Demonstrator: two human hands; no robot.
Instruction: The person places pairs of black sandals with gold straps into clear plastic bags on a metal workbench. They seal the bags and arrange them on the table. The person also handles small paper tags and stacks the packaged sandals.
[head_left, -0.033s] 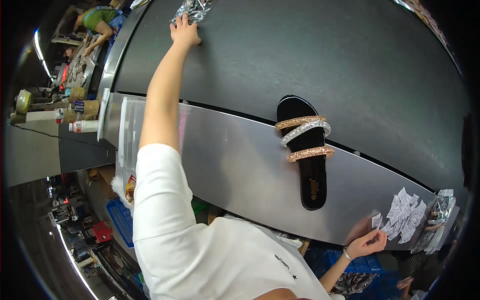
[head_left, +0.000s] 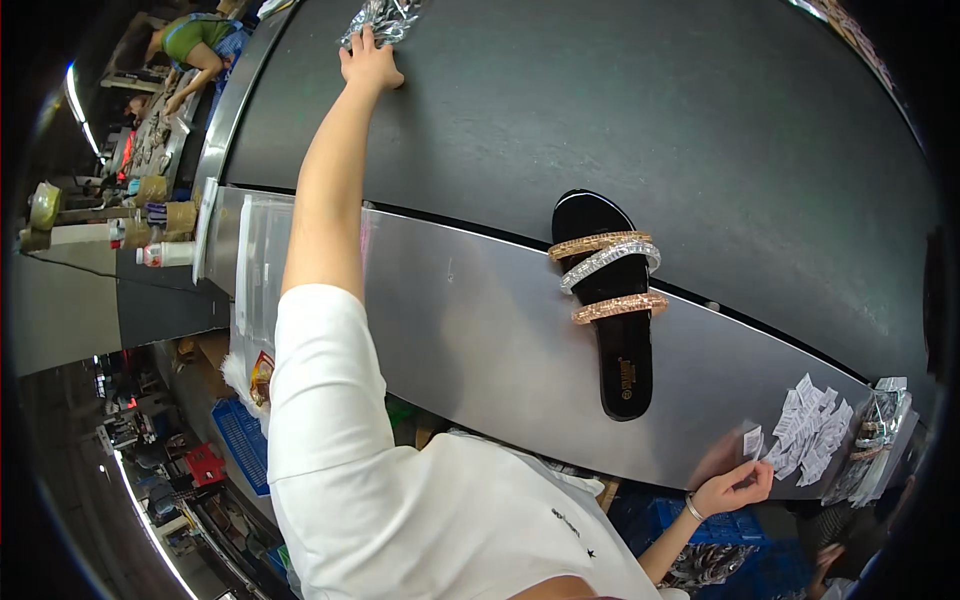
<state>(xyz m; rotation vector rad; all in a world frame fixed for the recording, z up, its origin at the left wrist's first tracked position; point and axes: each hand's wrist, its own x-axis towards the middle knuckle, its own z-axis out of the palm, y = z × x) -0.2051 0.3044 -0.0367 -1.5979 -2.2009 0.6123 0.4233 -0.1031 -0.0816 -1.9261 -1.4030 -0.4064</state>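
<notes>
At the outspread left hand (head_left: 371, 68) lies a shiny packet (head_left: 388, 18), with labels (head_left: 808, 428) beside the curled right hand (head_left: 733, 490), its hold unclear.

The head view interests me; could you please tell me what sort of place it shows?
Probably a footwear workshop: a black slide sandal with glittery straps lies partly on a metal worktop, white labels are piled at right, and a worker in a green top bends forward in the background.
</notes>
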